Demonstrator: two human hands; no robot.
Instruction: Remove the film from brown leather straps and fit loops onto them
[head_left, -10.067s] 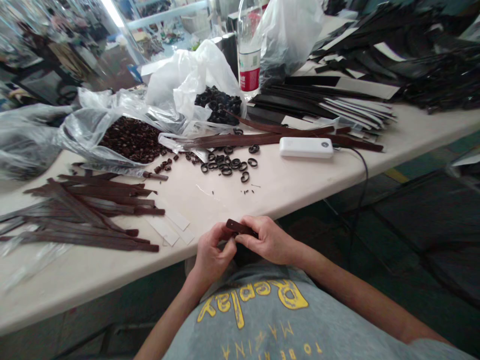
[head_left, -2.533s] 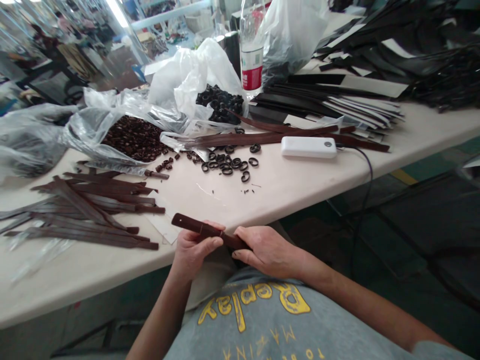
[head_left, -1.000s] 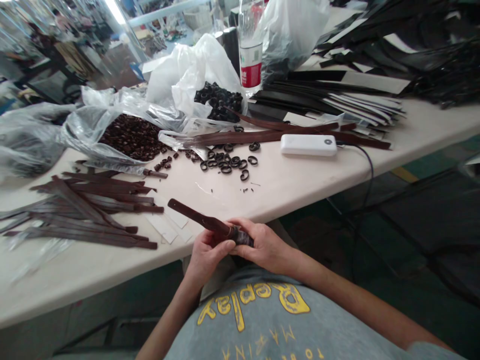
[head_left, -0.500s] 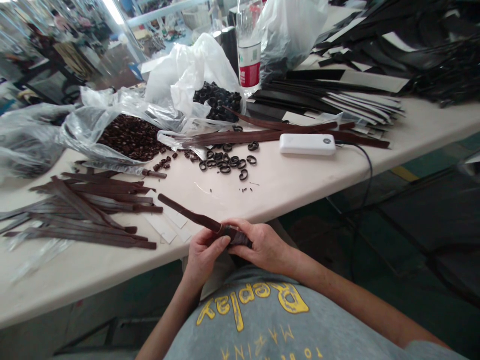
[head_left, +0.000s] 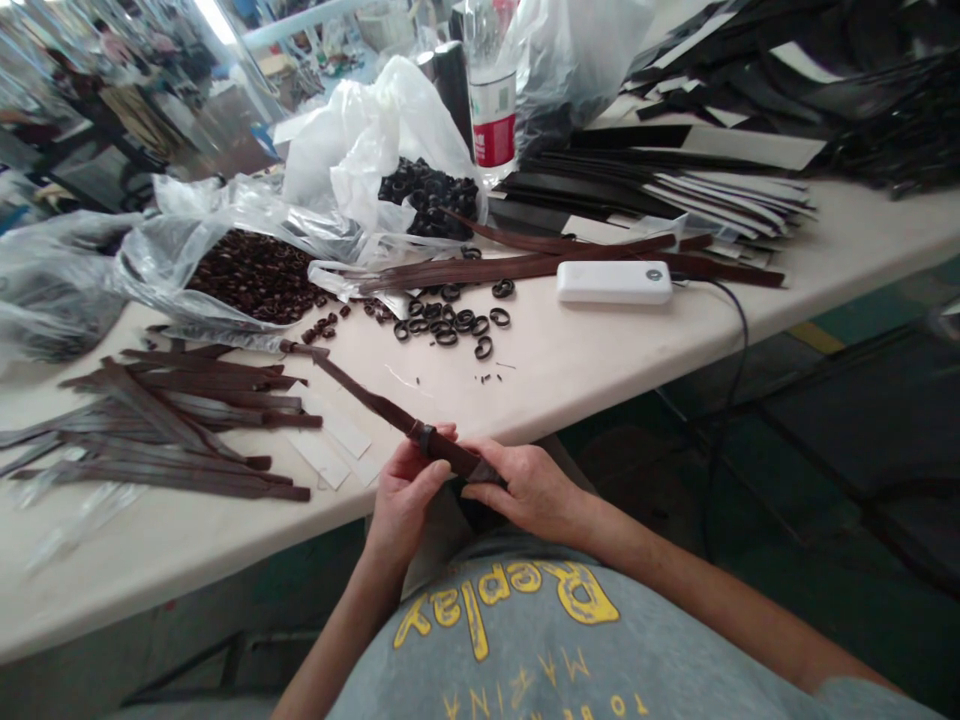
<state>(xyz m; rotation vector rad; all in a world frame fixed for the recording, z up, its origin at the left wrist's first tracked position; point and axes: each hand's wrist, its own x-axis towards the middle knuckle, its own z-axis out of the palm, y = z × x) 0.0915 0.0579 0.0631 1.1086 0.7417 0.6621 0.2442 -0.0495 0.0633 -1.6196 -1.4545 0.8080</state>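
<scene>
A dark brown leather strap [head_left: 375, 403] slants between my hands, its narrow end pointing up and left over the table. Around it sits a black loop [head_left: 426, 438], just beyond my left fingers. My left hand [head_left: 409, 490] is closed on the strap near that loop, thumb on top. Gripping its wider lower end is my right hand [head_left: 529, 487], thumb and fingers pinched together. The lowest part of the strap is hidden by my right hand. Loose black loops [head_left: 457, 325] lie on the table beyond.
Brown straps [head_left: 187, 430] are piled at the left by white paper strips [head_left: 334, 445]. Behind stand a bag of small brown loops [head_left: 251, 275], a bag of black loops [head_left: 427, 195] and a bottle [head_left: 493, 120]. A white power bank [head_left: 615, 283] with a cable lies at the right.
The black loop now shows farther up the strap, clear of my left thumb. The strap's narrow end has shifted up slightly, and more of its middle is visible between my hands.
</scene>
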